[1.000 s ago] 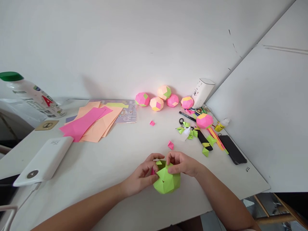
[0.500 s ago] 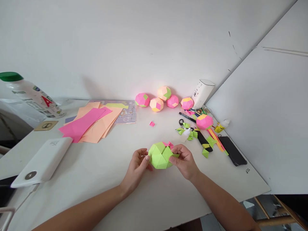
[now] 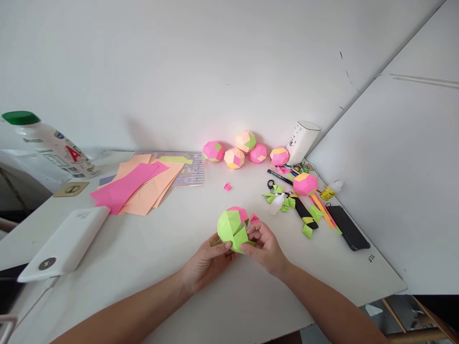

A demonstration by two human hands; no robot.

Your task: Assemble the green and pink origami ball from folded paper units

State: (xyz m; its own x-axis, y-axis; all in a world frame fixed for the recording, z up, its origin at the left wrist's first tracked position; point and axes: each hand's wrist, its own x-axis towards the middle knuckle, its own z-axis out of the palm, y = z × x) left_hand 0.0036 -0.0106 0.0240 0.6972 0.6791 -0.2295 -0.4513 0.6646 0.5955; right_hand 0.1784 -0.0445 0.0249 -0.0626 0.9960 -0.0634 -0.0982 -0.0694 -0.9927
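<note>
Between my hands is a folded-paper ball (image 3: 229,225), mostly lime green with a pink part at its upper right and a gap in that side. My left hand (image 3: 210,255) cradles it from the lower left, thumb on the front. The fingers of my right hand (image 3: 265,246) pinch a green flap at the ball's lower right edge. Just beyond the right fingers lies a small pink folded piece (image 3: 254,218) on the table. A second small pink piece (image 3: 227,187) rests farther back.
Several finished paper balls (image 3: 234,157) line the wall. Pink and peach sheets (image 3: 125,188) lie left, near a white power bank (image 3: 66,243) and a bottle (image 3: 53,143). At right are green pieces, scissors (image 3: 271,184), a cutter (image 3: 304,210), glue (image 3: 330,190) and a black phone (image 3: 347,227).
The paper ball has been turned and shifted slightly left, so more of its pink part and the gap show. My left hand has moved lower under it.
</note>
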